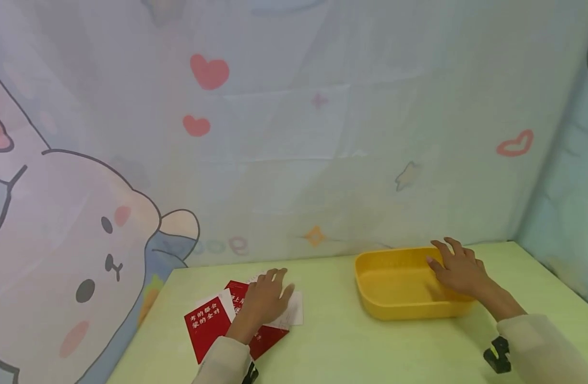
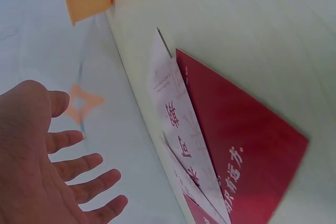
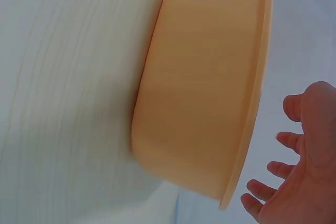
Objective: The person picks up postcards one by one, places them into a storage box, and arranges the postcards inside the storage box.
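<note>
**Cards (image 1: 209,328) and tray (image 1: 409,312) rest on the tabletop (image 1: 332,346), nothing held**

The work seems to be at its beginning or at a pause; from this moment I cannot tell which. The cards, red and white, lie partly over one another at left, and the yellow tray stands upright at right. No card is lifted, and I see none inside the tray, so I judge that the main handling is not yet done.

The left grip (image 1: 267,297) has its fingers loosely bent and holds nothing. The cards lie below it, spreading to its left and near side, with some white showing at its right; the left wrist view shows a gap between fingers and cards.

The right grip (image 1: 460,271) is also relaxed, its fingers spread and holding nothing. It is above the right end of the tray, and in the right wrist view its fingers appear apart from the rim.
</note>
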A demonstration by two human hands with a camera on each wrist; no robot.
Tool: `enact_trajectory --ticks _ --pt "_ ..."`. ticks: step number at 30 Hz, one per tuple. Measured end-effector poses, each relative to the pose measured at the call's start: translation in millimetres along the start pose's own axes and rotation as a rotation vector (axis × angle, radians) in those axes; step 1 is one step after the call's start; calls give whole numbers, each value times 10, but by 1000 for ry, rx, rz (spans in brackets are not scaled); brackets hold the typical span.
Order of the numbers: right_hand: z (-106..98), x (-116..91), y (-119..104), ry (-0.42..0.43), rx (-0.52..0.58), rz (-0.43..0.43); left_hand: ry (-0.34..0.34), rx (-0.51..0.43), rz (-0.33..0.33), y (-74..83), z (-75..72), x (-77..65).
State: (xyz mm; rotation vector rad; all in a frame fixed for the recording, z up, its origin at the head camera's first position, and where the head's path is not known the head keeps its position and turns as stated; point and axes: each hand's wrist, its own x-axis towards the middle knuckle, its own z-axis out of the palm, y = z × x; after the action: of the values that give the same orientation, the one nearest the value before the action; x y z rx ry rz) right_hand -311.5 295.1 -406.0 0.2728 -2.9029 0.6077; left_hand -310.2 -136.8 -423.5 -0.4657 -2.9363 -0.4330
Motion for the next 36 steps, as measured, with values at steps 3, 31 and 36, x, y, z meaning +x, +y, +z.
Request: enact_trajectory --ticks 3,31,36 --pt "0 -19 98 3 -2 18 3 -14 -6 -58 19 -36" --pt "109 16 657 -3 141 50 98 29 -131 -867 95 -296" --pt "145 -10 653 -24 183 79 65 46 -188 -998 1 -339"
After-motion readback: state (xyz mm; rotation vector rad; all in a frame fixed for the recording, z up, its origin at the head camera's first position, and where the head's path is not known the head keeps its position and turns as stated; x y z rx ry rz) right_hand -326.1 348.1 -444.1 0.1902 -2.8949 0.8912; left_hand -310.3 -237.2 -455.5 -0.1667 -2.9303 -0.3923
